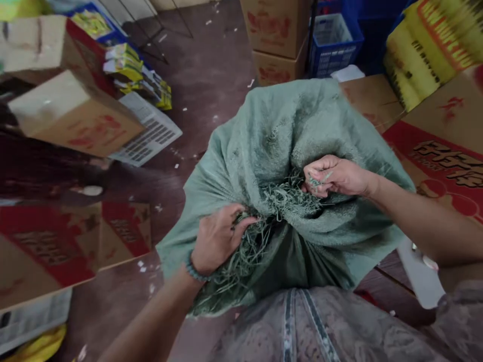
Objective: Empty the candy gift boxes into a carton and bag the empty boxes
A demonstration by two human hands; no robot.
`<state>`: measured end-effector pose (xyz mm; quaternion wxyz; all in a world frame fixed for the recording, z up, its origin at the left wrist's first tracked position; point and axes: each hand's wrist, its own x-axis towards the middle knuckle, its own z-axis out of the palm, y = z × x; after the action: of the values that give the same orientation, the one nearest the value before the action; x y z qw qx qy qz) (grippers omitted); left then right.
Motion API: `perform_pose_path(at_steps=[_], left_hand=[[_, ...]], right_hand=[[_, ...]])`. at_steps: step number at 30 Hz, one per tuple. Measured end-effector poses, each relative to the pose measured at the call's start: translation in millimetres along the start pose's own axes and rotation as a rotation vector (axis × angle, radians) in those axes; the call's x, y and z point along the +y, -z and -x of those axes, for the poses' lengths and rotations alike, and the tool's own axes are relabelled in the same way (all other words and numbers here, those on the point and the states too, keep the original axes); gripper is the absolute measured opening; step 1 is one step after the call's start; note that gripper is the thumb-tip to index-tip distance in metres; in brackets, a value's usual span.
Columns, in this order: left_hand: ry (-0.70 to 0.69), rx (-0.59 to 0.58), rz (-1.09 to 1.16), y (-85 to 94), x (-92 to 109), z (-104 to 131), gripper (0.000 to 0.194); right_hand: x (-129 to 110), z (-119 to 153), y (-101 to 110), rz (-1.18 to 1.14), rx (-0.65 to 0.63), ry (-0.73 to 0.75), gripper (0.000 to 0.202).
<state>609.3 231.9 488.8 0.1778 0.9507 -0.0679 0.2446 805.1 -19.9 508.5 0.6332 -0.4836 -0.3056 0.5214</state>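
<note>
A large green woven sack [234, 146] stands in front of my body, its mouth gathered into folds at the middle. Frayed green strands [290, 198] stick out of the gathered part and hang down its near left side. My left hand [219, 236], with a beaded bracelet at the wrist, is closed round some of the frayed edge left of the gather. On the right, my right hand [324, 176] is closed in a fist, pinching green strands against the sack.
Cardboard boxes [86, 120] and yellow packets [126, 63] are at the upper left. Another red-printed carton [49, 246] lies lower left. Stacked cartons [267, 25], a blue crate [334, 48] and a yellow package [422, 55] stand beyond the sack. Scraps litter the floor [211, 65].
</note>
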Motion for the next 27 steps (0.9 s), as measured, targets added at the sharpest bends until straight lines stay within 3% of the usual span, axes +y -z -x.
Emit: perform_pose_path(at_steps=[3, 6, 11, 15, 18, 22, 24, 27], left_hand=[[0.078, 0.062, 0.008, 16.1, 27.5, 10.8, 0.020], [0.183, 0.012, 0.025, 37.5, 56.3, 12.8, 0.010], [0.203, 0.088, 0.038, 78.1, 88.4, 9.1, 0.020], [0.200, 0.086, 0.167, 100.9, 96.1, -2.8, 0.023], [0.261, 0.049, 0.292, 93.7, 88.8, -11.1, 0.022], [0.413, 0.068, 0.459, 67.0, 72.5, -12.2, 0.027], [0.510, 0.062, 0.545, 60.9, 67.2, -10.2, 0.028], [0.635, 0.025, 0.647, 65.2, 66.2, -6.7, 0.027]], right_hand=[[1.6, -0.7, 5.1, -0.028, -0.025, 0.016, 0.057], [-9.4, 6.0, -8.9, -0.042, -0.032, 0.061, 0.056], [-74.4, 39.7, -77.1, 0.204, -0.041, 0.000, 0.064], [-119.3, 62.7, -120.6, 0.396, -0.001, -0.120, 0.064], [-120.6, 68.3, -123.0, 0.437, 0.102, -0.105, 0.064], [-100.3, 67.9, -106.7, 0.429, 0.215, -0.047, 0.064], [-92.0, 66.1, -101.9, 0.422, 0.215, -0.026, 0.063], [-87.6, 62.9, -100.1, 0.434, 0.144, -0.006, 0.062]])
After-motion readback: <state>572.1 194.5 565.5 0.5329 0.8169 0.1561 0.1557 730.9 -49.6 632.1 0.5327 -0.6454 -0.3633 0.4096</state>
